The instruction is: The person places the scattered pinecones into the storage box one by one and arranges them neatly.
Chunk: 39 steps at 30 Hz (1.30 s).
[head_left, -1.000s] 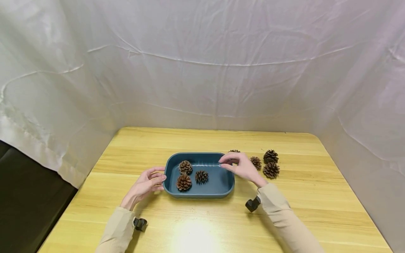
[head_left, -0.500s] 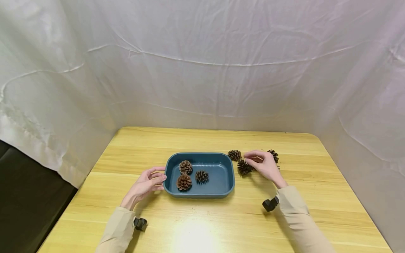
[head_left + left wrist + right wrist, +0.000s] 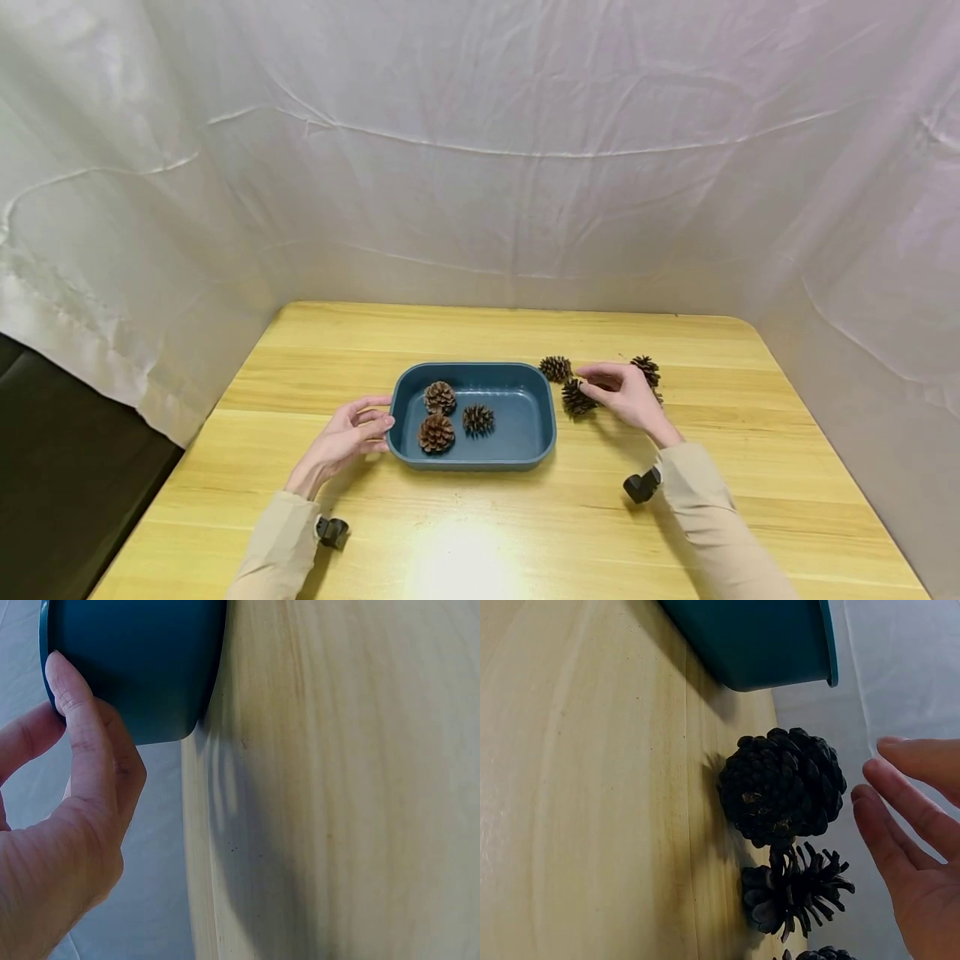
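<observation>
At nine o'clock on the blue tub [image 3: 517,429], the left hand [image 3: 347,429] grips with thumb and fingers, while off the tub's three o'clock side the right hand [image 3: 630,400], fingers loosely bent and holding nothing, hovers just beside a dark pine cone [image 3: 576,400] on the wooden table [image 3: 375,533]. That cone looks light, stiff and rough, unlikely to slip though its scales might snap, so a gentle pinch around its widest part seems best; beyond, another cone [image 3: 556,368] lies toward two o'clock
</observation>
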{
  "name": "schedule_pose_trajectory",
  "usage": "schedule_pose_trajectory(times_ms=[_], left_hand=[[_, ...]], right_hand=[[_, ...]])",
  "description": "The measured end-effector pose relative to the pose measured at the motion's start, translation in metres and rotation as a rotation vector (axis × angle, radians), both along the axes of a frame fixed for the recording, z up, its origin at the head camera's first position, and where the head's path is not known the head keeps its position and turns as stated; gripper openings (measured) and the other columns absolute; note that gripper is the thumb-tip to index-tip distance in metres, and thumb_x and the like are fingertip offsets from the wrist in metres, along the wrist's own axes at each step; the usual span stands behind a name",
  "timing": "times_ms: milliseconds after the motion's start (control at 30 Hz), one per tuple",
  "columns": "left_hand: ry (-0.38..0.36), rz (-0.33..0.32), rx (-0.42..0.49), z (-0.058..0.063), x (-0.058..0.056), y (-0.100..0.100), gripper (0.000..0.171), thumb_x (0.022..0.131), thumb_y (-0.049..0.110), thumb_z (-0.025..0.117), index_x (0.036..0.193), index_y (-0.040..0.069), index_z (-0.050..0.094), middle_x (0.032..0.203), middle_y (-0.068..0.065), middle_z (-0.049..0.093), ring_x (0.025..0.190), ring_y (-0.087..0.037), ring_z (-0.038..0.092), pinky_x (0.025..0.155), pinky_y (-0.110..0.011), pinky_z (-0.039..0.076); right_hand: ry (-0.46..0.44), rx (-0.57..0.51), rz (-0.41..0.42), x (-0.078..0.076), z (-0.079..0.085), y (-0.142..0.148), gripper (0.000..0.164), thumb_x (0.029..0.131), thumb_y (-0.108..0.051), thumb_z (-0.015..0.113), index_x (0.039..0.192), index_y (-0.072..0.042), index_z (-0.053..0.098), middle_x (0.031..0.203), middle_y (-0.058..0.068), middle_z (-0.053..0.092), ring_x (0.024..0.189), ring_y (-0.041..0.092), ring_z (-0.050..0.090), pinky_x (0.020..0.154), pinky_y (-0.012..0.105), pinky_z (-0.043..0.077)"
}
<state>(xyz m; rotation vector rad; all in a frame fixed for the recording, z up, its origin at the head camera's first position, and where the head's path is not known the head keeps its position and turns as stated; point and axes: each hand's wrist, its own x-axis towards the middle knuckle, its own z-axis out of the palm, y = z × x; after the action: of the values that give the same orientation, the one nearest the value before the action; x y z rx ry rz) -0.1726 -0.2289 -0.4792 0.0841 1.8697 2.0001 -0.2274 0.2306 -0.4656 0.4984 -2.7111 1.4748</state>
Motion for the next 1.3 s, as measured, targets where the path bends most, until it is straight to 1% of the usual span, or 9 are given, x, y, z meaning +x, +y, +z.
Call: schedule_pose_trajectory(times_ms=[100,167,300,400,600,867,1100,1300], left_hand=[[-0.001,-0.001,0.004,-0.0002,-0.0002,-0.0001,0.058,0.100,0.003,0.058,0.147,-0.014,0.029,0.100,0.000,0.062,0.076,-0.007,0.063,0.072,-0.024,0.062],[0.000,-0.002,0.005,-0.0002,-0.0003,0.0000,0.058,0.100,0.003,0.058,0.147,-0.014,0.029,0.100,0.000,0.062,0.076,-0.007,0.063,0.072,-0.024,0.062],[-0.001,0.000,0.006,0.0002,-0.0004,0.0002,0.058,0.100,0.003,0.058,0.147,-0.014,0.028,0.100,0.000,0.061,0.076,-0.007,0.063,0.072,-0.023,0.062],[-0.003,0.002,0.007,0.0004,-0.0003,0.0004,0.058,0.100,0.003,0.058,0.147,-0.014,0.028,0.100,-0.001,0.061,0.076,-0.007,0.063,0.072,-0.023,0.062],[-0.010,0.006,0.006,0.0009,0.0000,0.0006,0.058,0.099,0.003,0.058,0.147,-0.014,0.029,0.099,0.000,0.061,0.075,-0.007,0.063,0.072,-0.024,0.062],[-0.005,-0.002,0.012,0.0015,0.0001,0.0007,0.057,0.100,0.002,0.057,0.147,-0.014,0.029,0.100,-0.001,0.062,0.075,-0.006,0.063,0.071,-0.022,0.062],[-0.007,0.000,0.010,0.0023,0.0004,0.0012,0.058,0.099,0.002,0.057,0.146,-0.015,0.028,0.100,-0.001,0.062,0.076,-0.007,0.063,0.070,-0.022,0.061],[-0.011,0.004,0.011,0.0020,0.0006,0.0009,0.058,0.100,0.003,0.057,0.147,-0.014,0.028,0.100,-0.001,0.061,0.075,-0.007,0.063,0.071,-0.022,0.062]], right_hand=[[-0.012,0.038,0.020,-0.0016,-0.0013,-0.0003,0.036,0.091,-0.010,0.074,0.123,0.003,0.068,0.124,0.023,0.070,0.113,0.039,0.069,0.098,0.043,0.057],[-0.012,0.071,0.039,-0.0022,-0.0014,-0.0006,0.037,0.091,-0.010,0.074,0.125,0.003,0.067,0.126,0.023,0.068,0.113,0.039,0.068,0.099,0.046,0.056],[-0.017,0.108,0.066,-0.0023,-0.0003,-0.0015,0.037,0.090,-0.010,0.074,0.124,0.002,0.068,0.128,0.022,0.068,0.113,0.037,0.069,0.098,0.045,0.056],[-0.022,0.109,0.076,-0.0020,0.0000,-0.0025,0.037,0.090,-0.009,0.074,0.124,0.002,0.069,0.128,0.021,0.068,0.114,0.036,0.069,0.099,0.044,0.056],[-0.008,0.125,0.094,-0.0022,-0.0008,-0.0032,0.038,0.090,-0.011,0.075,0.124,0.005,0.068,0.126,0.023,0.068,0.115,0.040,0.067,0.100,0.048,0.056],[-0.014,0.170,0.085,-0.0016,0.0015,-0.0035,0.040,0.088,-0.014,0.076,0.124,0.002,0.068,0.124,0.021,0.070,0.113,0.038,0.068,0.100,0.050,0.056],[-0.001,0.187,0.086,-0.0036,-0.0002,-0.0030,0.040,0.086,-0.014,0.079,0.121,0.003,0.070,0.118,0.020,0.073,0.106,0.035,0.071,0.094,0.048,0.059],[0.007,0.213,0.081,-0.0026,-0.0010,-0.0049,0.040,0.085,-0.013,0.080,0.121,0.002,0.070,0.119,0.019,0.073,0.110,0.037,0.069,0.099,0.052,0.056]])
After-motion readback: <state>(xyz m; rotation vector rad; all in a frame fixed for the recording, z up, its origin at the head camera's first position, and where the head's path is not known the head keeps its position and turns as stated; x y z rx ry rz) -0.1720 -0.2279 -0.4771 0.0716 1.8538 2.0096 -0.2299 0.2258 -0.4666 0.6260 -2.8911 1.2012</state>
